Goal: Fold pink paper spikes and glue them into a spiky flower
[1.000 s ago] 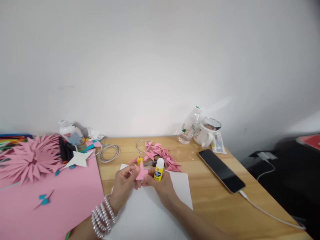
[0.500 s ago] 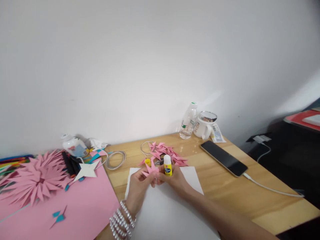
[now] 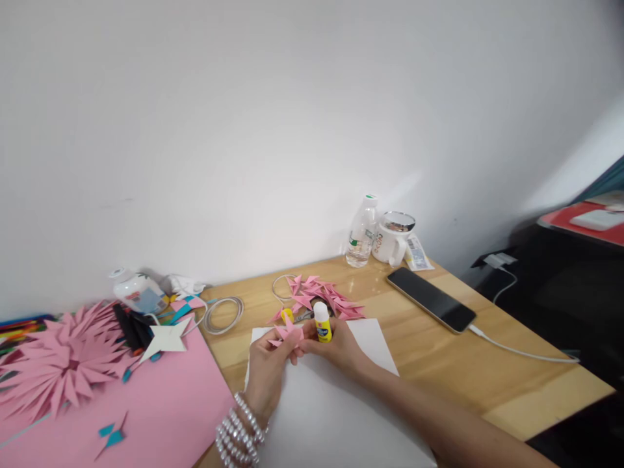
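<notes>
Low over the sheet of white paper (image 3: pixel 336 409), my left hand (image 3: pixel 269 364) pinches a small pink folded paper star (image 3: pixel 287 333) between thumb and fingers. My right hand (image 3: pixel 336 351) meets it from the other side, its fingertips on the star's right edge. A yellow glue stick (image 3: pixel 322 323) with a white end stands upright in the crook of my right hand; its lower end is hidden there. Just behind the hands lie a yellow cap (image 3: pixel 287 314), scissors (image 3: pixel 304 316) mostly covered, and a heap of pink folded paper pieces (image 3: pixel 326 292).
On the left, a large pink paper pinwheel (image 3: pixel 68 364) and a white paper star (image 3: pixel 166 339) lie on pink card (image 3: pixel 170 416). A coiled cable (image 3: pixel 224 315) is nearby. A bottle (image 3: pixel 361 234), a mug (image 3: pixel 390 244) and a charging phone (image 3: pixel 431 299) stand or lie right.
Both hands and the pink star have shifted slightly left, and the star is tilted a little more. The whole view has moved slightly. The grip looks the same.
</notes>
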### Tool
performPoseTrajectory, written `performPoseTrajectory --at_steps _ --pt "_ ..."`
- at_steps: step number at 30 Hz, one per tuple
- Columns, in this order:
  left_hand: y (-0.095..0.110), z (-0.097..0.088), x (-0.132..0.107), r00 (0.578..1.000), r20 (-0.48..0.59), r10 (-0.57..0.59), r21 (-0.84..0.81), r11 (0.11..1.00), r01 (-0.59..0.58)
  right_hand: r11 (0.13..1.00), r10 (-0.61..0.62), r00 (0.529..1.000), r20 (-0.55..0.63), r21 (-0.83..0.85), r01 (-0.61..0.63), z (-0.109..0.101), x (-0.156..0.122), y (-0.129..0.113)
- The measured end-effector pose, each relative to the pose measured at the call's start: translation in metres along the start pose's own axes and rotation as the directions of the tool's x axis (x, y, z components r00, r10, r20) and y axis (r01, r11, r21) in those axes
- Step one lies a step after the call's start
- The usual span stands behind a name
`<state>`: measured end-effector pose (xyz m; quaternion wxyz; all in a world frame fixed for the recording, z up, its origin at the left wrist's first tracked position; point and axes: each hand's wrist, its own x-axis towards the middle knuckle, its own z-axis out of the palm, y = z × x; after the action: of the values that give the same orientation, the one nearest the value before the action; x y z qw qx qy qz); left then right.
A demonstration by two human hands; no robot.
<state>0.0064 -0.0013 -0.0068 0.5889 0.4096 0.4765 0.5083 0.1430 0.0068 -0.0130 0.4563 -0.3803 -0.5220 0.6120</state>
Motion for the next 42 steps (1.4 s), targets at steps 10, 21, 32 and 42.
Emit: performPoseTrajectory --at_steps 10,21,32,42 --pt "-0.004 0.004 -0.001 0.999 0.04 -0.02 -0.111 0.993 0.024 1.0 -0.011 0.986 -0.168 -0.003 0.011 -0.006 0.002 0.008" --pt "0.008 -0.008 0.007 0.999 -0.039 0.017 -0.008 1.0 -0.017 0.842 -0.27 0.962 -0.03 -0.492 0.221 -0.015 -0.002 0.005" --pt "0.011 -0.011 0.008 0.994 -0.011 0.105 0.087 0.991 -0.104 0.545 -0.505 0.862 0.05 -0.756 0.363 -0.018 -0.004 0.005" --pt "0.013 -0.01 0.005 0.998 0.008 0.058 0.13 0.99 -0.059 0.423 -0.656 0.754 0.028 -0.814 0.398 -0.025 0.0 0.005"
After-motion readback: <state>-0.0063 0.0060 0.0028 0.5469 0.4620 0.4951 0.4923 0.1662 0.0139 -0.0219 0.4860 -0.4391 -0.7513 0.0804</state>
